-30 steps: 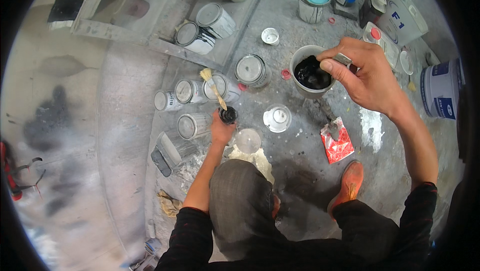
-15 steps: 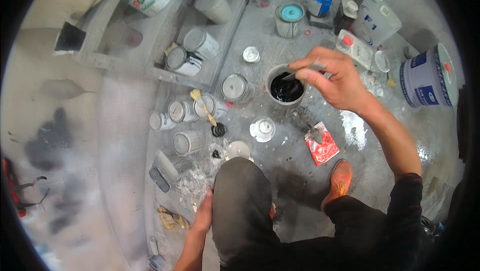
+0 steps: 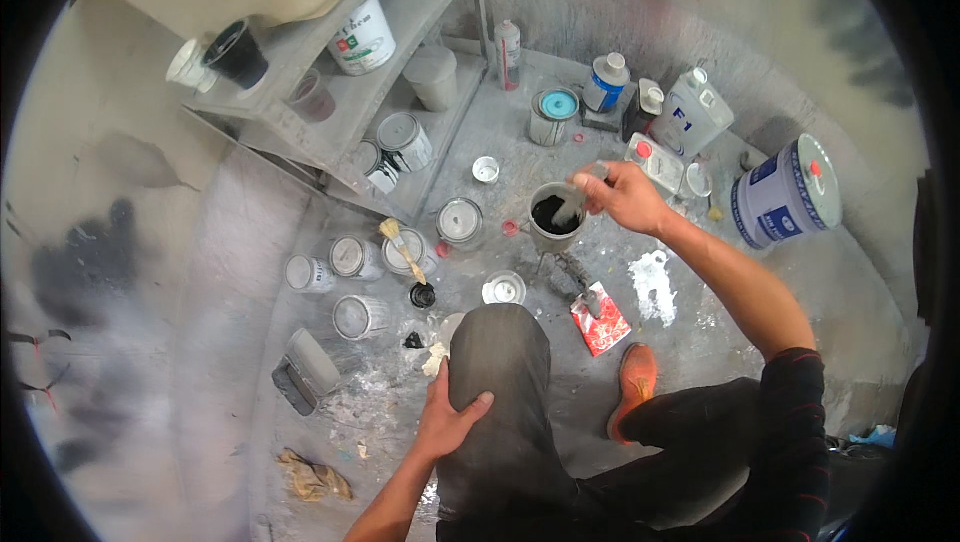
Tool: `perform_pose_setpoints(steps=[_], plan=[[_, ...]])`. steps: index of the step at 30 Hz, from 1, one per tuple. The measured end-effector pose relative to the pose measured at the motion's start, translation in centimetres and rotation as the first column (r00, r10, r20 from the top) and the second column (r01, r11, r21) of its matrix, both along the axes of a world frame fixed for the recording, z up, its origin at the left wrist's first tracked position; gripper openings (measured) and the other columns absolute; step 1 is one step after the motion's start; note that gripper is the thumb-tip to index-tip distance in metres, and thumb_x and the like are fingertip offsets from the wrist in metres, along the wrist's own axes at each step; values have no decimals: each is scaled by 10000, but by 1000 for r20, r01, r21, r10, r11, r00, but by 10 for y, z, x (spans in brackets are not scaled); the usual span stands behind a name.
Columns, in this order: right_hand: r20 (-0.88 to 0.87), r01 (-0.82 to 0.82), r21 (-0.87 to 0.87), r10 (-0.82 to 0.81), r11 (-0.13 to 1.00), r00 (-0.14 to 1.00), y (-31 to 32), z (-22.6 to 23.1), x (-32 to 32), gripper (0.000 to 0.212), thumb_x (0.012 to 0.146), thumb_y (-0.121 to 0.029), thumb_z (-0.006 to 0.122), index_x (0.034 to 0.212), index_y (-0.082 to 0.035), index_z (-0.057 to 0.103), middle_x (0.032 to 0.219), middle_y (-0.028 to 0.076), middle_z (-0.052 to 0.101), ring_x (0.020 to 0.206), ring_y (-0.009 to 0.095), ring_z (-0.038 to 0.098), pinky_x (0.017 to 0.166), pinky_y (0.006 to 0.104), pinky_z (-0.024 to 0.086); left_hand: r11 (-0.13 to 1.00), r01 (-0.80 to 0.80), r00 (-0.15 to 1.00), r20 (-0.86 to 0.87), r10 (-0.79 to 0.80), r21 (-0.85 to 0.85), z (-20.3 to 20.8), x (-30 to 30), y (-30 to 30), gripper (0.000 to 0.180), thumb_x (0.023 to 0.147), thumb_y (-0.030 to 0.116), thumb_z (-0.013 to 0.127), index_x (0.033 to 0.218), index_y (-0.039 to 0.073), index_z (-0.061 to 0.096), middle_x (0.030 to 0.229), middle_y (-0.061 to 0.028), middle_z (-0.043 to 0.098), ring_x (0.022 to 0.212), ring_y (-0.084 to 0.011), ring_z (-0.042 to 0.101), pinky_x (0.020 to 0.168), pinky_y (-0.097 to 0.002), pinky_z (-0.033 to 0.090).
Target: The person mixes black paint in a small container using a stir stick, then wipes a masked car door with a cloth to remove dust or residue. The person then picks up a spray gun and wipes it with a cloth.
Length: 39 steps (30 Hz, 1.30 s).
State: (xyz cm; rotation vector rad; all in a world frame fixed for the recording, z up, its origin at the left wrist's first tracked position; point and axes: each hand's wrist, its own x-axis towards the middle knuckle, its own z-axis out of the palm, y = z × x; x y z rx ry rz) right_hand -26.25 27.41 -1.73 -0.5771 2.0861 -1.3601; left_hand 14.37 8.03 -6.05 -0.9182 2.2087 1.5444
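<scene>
My right hand (image 3: 630, 198) pinches a flat grey stirring stick (image 3: 570, 210) over a grey cup (image 3: 556, 241). The stick's lower end reaches into black liquid paint (image 3: 546, 209) inside the cup. My left hand (image 3: 447, 420) lies on my bent knee (image 3: 498, 357), thumb spread from the fingers and nothing held. Below the cup, a red and white packet (image 3: 601, 320) rests on the floor. A white lid (image 3: 503, 289) lies left of the packet. Nearby to the left, a brush (image 3: 403, 248) rests across a paint can, beside a small black round piece (image 3: 423, 295).
Several paint cans stand left of the cup, one closed can (image 3: 460, 223) quite near it. Behind are an open can with turquoise paint (image 3: 554, 104), a spray can (image 3: 508, 56) and white jugs (image 3: 690, 114). A large bucket (image 3: 786, 194) stands right, a shelf (image 3: 290, 137) left.
The view has tilted up, showing more shelf and wall. My left hand has come further onto the knee, its thumb now spread. The stick has shifted within the cup, still in my right hand.
</scene>
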Motion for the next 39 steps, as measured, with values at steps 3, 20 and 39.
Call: perform_pose_setpoints(steps=[3, 20, 39], plan=[[-342, -54, -104, 15, 993, 940, 3, -6, -7, 329, 1066, -316, 687, 1106, -1, 775, 878, 58, 734, 783, 125, 688, 713, 329, 560, 999, -1, 998, -57, 3, 42, -11, -1, -2, 1093, 919, 503, 792, 1709, 47, 190, 1564, -300, 416, 1480, -423, 425, 1220, -465, 361], [-147, 180, -118, -196, 977, 969, -3, -11, 13, 353, 1084, -337, 660, 1199, -20, 764, 880, 45, 730, 809, 118, 679, 779, 306, 603, 994, 38, 983, -183, -18, 106, -27, 2, -3, 689, 1040, 349, 614, 1680, 230, 385, 1359, -201, 505, 1313, -370, 514, 1157, -407, 391], [-526, 11, 82, 34, 997, 850, -3, -10, 17, 325, 1076, -324, 681, 1157, -30, 794, 918, 53, 747, 825, 139, 690, 780, 315, 577, 993, 37, 970, -244, -8, 113, -44, 74, 3, 638, 1159, 305, 345, 1689, -21, 201, 1741, -222, 289, 1621, -348, 272, 1305, -393, 213]])
